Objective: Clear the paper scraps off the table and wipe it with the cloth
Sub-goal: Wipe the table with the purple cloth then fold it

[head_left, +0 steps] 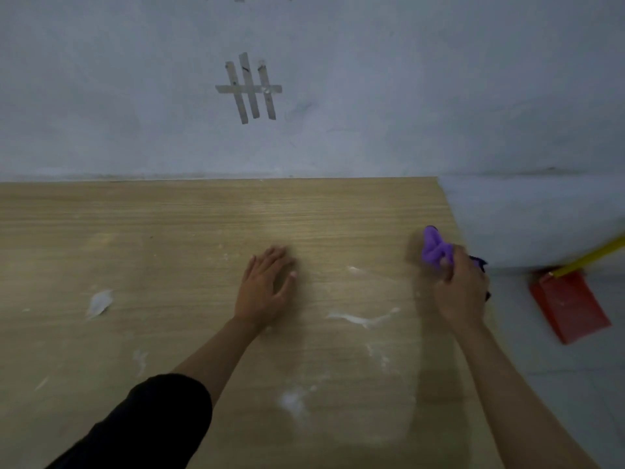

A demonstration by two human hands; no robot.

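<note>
The right hand (461,292) is blurred and its fingers are hard to separate. Its grip is seen closed round a bunched purple cloth (434,248). Much of the cloth is covered by the hand, with one lobe sticking out beyond the fingers and a darker fold showing at the hand's right. Whether the cloth touches the worktop (135,231) cannot be told. The cloth is found well to the right of the left hand (262,286), just inside the worktop's right edge.

The left hand is laid flat on the wood, palm down, fingers straight and slightly spread; its grip is wide and nothing is held. Its arm is covered near the bottom of the view by a black sleeve (152,421).

A white paper scrap (99,302) is seen well to the left of the left hand, its outline soft. White streaks (358,319) are scattered to the right of the left hand and nearer the viewer. Whether these are powder or shreds of paper cannot be made out.

Beyond the left hand, bare wood grain runs to the far edge, which is met by a grey wall (406,79) carrying tape strips (249,88). The worktop's left and near sides are cut off by the frame. Past the right edge, on the floor (558,384), a red dustpan (571,306) is seen, its yellow handle (592,255) cut off by the frame.
</note>
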